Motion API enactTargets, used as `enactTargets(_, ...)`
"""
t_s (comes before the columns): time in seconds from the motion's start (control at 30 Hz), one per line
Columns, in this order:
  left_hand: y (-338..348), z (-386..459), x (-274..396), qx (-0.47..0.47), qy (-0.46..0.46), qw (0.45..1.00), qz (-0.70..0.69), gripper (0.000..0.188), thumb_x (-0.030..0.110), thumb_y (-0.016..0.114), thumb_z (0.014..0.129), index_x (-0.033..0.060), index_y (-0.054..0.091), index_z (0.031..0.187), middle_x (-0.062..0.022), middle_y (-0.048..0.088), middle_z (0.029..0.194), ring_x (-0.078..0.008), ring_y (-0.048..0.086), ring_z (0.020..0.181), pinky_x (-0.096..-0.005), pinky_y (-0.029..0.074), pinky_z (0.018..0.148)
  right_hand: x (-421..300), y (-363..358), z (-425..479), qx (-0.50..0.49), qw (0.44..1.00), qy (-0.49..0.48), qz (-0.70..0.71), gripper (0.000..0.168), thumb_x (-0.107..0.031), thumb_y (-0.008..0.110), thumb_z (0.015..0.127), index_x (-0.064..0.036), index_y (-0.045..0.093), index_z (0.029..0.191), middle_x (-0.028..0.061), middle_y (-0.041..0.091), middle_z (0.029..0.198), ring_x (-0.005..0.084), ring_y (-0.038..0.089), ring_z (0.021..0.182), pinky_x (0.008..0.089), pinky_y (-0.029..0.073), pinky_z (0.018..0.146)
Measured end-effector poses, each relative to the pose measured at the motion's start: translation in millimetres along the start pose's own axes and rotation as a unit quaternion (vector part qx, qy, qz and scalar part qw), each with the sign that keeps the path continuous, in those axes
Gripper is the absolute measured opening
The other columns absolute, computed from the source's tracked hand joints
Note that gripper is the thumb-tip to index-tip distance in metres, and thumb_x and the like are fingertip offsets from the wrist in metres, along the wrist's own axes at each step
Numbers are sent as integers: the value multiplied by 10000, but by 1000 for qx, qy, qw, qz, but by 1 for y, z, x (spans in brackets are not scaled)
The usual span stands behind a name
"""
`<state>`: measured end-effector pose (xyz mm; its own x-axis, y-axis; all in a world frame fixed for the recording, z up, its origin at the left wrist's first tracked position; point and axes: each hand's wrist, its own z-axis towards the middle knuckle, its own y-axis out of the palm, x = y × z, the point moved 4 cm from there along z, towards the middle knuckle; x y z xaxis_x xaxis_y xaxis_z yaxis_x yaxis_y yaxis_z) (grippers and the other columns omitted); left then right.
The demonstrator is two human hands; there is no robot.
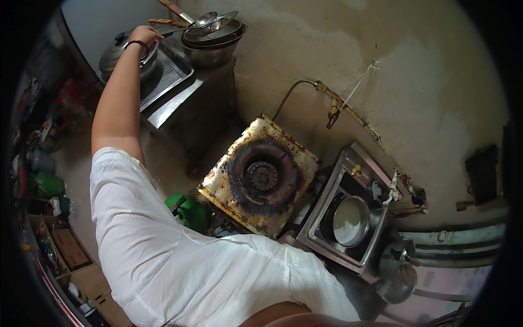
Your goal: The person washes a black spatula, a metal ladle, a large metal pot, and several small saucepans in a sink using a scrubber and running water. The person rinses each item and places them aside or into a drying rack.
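My left hand (pixel 148 36) reaches far out at the upper left, a dark bracelet on its wrist. Its fingers close around the end of a dark utensil handle (pixel 168 33). That handle runs toward a wire skimmer (pixel 222 23) and a metal ladle (pixel 205 19), which lie across stacked metal bowls (pixel 210 55). Which of the two it belongs to is hard to tell. Beside the wrist stands a lidded metal pot (pixel 109 55), partly covered by my forearm. Under it lies a rectangular metal tray (pixel 173 67). My right hand is out of view.
A rusty single-burner gas stove (pixel 263 175) stands before me. To its right, a steel sink (pixel 318 233) holds a metal pan (pixel 351 220) with cloudy liquid. A pipe with a tap (pixel 333 116) runs along the wall. A green container (pixel 192 214) sits low by the stove.
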<state>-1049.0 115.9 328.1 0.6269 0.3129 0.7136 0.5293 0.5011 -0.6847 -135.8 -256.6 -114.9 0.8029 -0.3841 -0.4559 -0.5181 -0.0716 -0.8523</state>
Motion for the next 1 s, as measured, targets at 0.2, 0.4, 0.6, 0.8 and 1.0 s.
enactTargets(0.2, 46, 37, -58, -59, -57, 971, -223, 301, 67, 687, 679, 23, 615, 968, -28, 614, 779, -106, 541, 631, -212, 393, 527, 0, 12, -8, 2, 999, 30, -14, 57, -89, 588, 687, -33, 578, 689, 163, 551, 757, 334, 529, 744, 403, 439, 663)
enactTargets(0.4, 69, 55, -95, -54, -98, 951, -289, 311, 60, 658, 702, 75, 611, 1009, -10, 606, 829, -93, 530, 734, -214, 415, 655, 0, 14, -5, -5, 999, 41, -20, 66, -95, 592, 685, -31, 580, 692, 164, 552, 755, 330, 532, 742, 399, 441, 664)
enactTargets(0.6, 75, 59, -110, 13, -102, 848, -519, 295, 23, 644, 735, 20, 569, 1020, -39, 597, 851, -139, 578, 766, -274, 488, 760, -5, 16, 1, -14, 999, 37, -24, 74, -101, 596, 683, -29, 583, 696, 164, 554, 752, 326, 534, 740, 394, 443, 666)
enactTargets(0.8, 84, 43, -130, 79, -129, 817, -557, 437, -63, 609, 720, -17, 452, 1125, -122, 575, 891, -196, 602, 770, -274, 535, 695, -9, 16, 7, -19, 999, 25, -30, 83, -107, 599, 681, -27, 585, 699, 164, 555, 750, 322, 537, 738, 390, 445, 667)
enactTargets(1.0, 98, 31, -158, 55, -125, 809, -572, 568, -148, 505, 716, -42, 291, 1232, -203, 527, 941, -259, 613, 801, -260, 552, 631, -11, 19, 12, -25, 999, 6, -34, 92, -112, 603, 678, -25, 588, 702, 165, 557, 747, 319, 540, 736, 385, 446, 668)
